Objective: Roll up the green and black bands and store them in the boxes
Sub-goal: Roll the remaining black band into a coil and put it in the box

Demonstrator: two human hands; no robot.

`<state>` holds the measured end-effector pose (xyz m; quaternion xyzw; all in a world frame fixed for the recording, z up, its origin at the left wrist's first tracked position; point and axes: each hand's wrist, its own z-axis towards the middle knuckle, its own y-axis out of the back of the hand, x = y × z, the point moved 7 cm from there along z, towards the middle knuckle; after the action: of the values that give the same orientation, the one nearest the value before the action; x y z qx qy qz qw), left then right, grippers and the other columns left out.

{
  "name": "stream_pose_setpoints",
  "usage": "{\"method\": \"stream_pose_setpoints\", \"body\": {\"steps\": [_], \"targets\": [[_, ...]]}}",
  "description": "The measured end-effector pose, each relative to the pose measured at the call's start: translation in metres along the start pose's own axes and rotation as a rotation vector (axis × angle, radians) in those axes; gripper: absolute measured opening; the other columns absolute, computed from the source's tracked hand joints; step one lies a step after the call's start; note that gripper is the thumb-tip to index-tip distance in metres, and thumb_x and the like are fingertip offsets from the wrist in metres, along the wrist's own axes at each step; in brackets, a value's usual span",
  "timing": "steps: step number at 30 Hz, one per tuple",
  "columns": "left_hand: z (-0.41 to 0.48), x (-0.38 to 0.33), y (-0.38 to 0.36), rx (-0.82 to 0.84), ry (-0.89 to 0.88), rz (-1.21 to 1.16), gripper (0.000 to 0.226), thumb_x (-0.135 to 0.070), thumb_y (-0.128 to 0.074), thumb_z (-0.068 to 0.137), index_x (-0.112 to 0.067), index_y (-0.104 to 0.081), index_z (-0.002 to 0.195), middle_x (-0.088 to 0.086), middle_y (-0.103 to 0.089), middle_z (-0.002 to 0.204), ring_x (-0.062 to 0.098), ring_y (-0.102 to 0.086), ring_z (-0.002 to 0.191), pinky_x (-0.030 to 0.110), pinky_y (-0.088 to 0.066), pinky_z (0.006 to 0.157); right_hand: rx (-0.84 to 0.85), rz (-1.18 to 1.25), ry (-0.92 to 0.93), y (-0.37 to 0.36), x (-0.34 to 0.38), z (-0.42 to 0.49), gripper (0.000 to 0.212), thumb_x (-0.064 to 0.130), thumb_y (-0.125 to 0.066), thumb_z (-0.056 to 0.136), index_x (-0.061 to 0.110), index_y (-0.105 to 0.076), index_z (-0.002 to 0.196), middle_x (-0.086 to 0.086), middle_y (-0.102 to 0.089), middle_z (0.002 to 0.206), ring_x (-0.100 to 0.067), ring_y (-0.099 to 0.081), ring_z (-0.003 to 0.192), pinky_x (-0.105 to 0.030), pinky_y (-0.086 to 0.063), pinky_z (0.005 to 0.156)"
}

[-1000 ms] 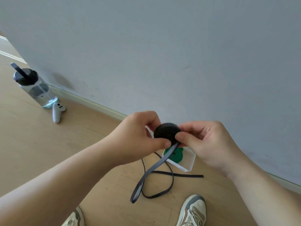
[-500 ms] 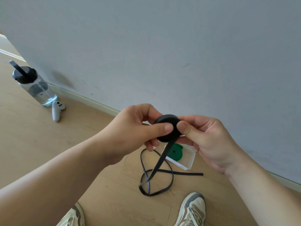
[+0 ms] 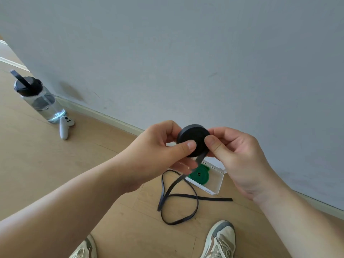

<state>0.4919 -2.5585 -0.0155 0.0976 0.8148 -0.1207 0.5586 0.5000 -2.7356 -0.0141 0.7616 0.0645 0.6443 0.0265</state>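
Wooden floor [image 3: 46,164] and grey wall [image 3: 186,53] formed the setting. A rolled black band [image 3: 193,139] was pinched between the left hand [image 3: 156,155] and right hand [image 3: 236,155], its loose tail trailing onto the floor. The green band [image 3: 200,176] lay coiled in a white box [image 3: 217,185] below.

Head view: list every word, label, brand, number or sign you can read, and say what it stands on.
None can be read.
Water bottle: no print legible.
White controller: dark buttons only, no text.
White box: blank.
Shoes: no legible brand.
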Motion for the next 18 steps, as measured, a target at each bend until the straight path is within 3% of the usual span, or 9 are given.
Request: {"method": "stream_pose_setpoints", "body": {"steps": [3, 5, 8, 10, 11, 14, 16, 18], "targets": [[0.002, -0.005, 0.008, -0.108, -0.090, 0.588, 0.013, -0.032, -0.079, 0.089, -0.031, -0.067, 0.094, -0.016, -0.072, 0.072, 0.001, -0.063, 0.057, 0.012, -0.048, 0.051, -0.012, -0.412, 0.093, 0.003, 0.006, -0.001, 0.010, 0.016, -0.073, 0.093, 0.025, -0.078, 0.093, 0.006, -0.078, 0.081, -0.011, -0.074, 0.080, -0.021, -0.060, 0.076], [0.000, -0.009, 0.004, -0.108, -0.158, 0.684, 0.020, -0.029, -0.081, 0.083, -0.036, -0.067, 0.096, -0.039, -0.060, 0.068, -0.008, -0.057, 0.059, 0.005, -0.040, 0.053, 0.069, -0.589, 0.203, -0.010, 0.014, -0.005, 0.014, 0.013, -0.073, 0.092, 0.026, -0.078, 0.089, 0.011, -0.074, 0.078, -0.007, -0.070, 0.077, -0.017, -0.055, 0.068], [0.000, -0.008, 0.002, -0.094, -0.191, 0.737, 0.015, -0.027, -0.083, 0.082, -0.032, -0.069, 0.083, -0.039, -0.060, 0.070, -0.006, -0.056, 0.060, 0.008, -0.040, 0.052, 0.109, -0.637, 0.247, -0.020, 0.015, -0.007, 0.014, 0.014, -0.076, 0.090, 0.027, -0.080, 0.090, 0.013, -0.073, 0.078, -0.007, -0.068, 0.078, -0.020, -0.054, 0.069], [0.003, -0.007, 0.011, -0.134, -0.128, 0.618, 0.017, -0.027, -0.085, 0.082, -0.028, -0.068, 0.080, -0.027, -0.066, 0.064, -0.002, -0.058, 0.051, 0.011, -0.044, 0.050, 0.051, -0.451, 0.095, -0.007, 0.006, -0.002, 0.015, 0.019, -0.079, 0.088, 0.033, -0.082, 0.091, 0.016, -0.077, 0.082, -0.003, -0.072, 0.082, -0.019, -0.056, 0.077], [0.005, -0.006, 0.017, -0.151, -0.092, 0.493, 0.017, -0.025, -0.085, 0.083, -0.024, -0.068, 0.083, -0.018, -0.071, 0.065, 0.002, -0.064, 0.053, 0.016, -0.052, 0.056, 0.035, -0.357, 0.030, -0.002, 0.001, 0.000, 0.015, 0.020, -0.080, 0.087, 0.034, -0.082, 0.093, 0.014, -0.079, 0.086, -0.005, -0.074, 0.086, -0.026, -0.058, 0.084], [0.004, -0.007, 0.020, -0.105, -0.040, 0.084, 0.021, -0.016, -0.084, 0.084, -0.007, -0.066, 0.094, 0.006, -0.076, 0.081, 0.024, -0.073, 0.066, 0.031, -0.060, 0.065, 0.042, -0.113, -0.062, 0.002, -0.007, -0.001, 0.014, 0.012, -0.075, 0.089, 0.020, -0.082, 0.098, -0.006, -0.081, 0.090, -0.030, -0.077, 0.091, -0.046, -0.061, 0.092], [0.002, -0.007, 0.016, -0.064, -0.033, -0.040, 0.021, -0.013, -0.081, 0.085, -0.005, -0.065, 0.095, 0.009, -0.073, 0.083, 0.025, -0.071, 0.066, 0.028, -0.059, 0.064, 0.052, 0.057, -0.090, 0.000, -0.009, -0.003, 0.019, 0.014, -0.073, 0.084, 0.010, -0.080, 0.101, -0.019, -0.079, 0.093, -0.041, -0.075, 0.092, -0.047, -0.062, 0.090], [0.002, -0.006, 0.012, -0.042, -0.030, -0.142, 0.021, -0.015, -0.080, 0.084, -0.007, -0.063, 0.093, 0.009, -0.071, 0.082, 0.023, -0.069, 0.065, 0.027, -0.058, 0.064, 0.087, 0.180, -0.110, -0.004, -0.009, -0.003, 0.034, 0.020, -0.075, 0.077, 0.004, -0.077, 0.106, -0.022, -0.078, 0.101, -0.041, -0.075, 0.096, -0.048, -0.062, 0.090]]}}
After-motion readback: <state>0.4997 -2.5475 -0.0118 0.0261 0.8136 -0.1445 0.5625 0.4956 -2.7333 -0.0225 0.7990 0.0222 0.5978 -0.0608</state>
